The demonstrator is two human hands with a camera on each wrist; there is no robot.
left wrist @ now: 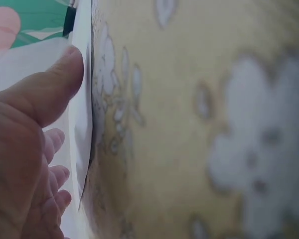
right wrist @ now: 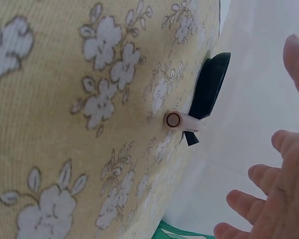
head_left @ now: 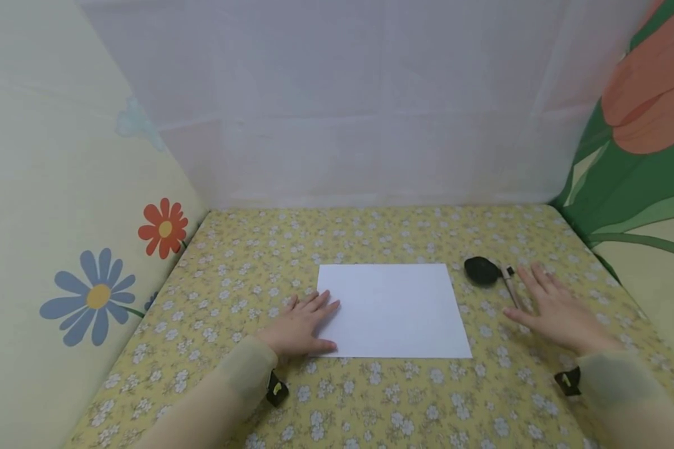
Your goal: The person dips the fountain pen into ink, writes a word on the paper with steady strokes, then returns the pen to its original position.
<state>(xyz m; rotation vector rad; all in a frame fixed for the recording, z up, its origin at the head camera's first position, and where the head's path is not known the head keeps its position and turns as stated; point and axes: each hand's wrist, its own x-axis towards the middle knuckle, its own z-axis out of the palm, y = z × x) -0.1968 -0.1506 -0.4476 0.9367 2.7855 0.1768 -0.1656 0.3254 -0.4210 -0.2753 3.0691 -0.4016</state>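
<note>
A blank white sheet of paper [head_left: 393,312] lies on the flowered tablecloth. My left hand [head_left: 300,327] rests on the sheet's left edge, fingers spread; in the left wrist view the thumb [left wrist: 65,82] lies along the paper's slightly raised edge. To the right of the paper are a black rounded object [head_left: 481,271], its kind unclear, and a pale pen-like stick [head_left: 512,290] beside it. Beside the stick my right hand [head_left: 558,312] is held with fingers extended and nothing in it. The right wrist view shows these fingers apart from the stick [right wrist: 187,122] and the black object [right wrist: 209,82].
The yellow flowered cloth [head_left: 371,399] covers the whole table. A white sheet [head_left: 371,112] hangs behind it. Printed panels with flowers stand at the left [head_left: 34,187] and right [head_left: 651,199]. A dark wrist strap [head_left: 277,388] shows at the left sleeve.
</note>
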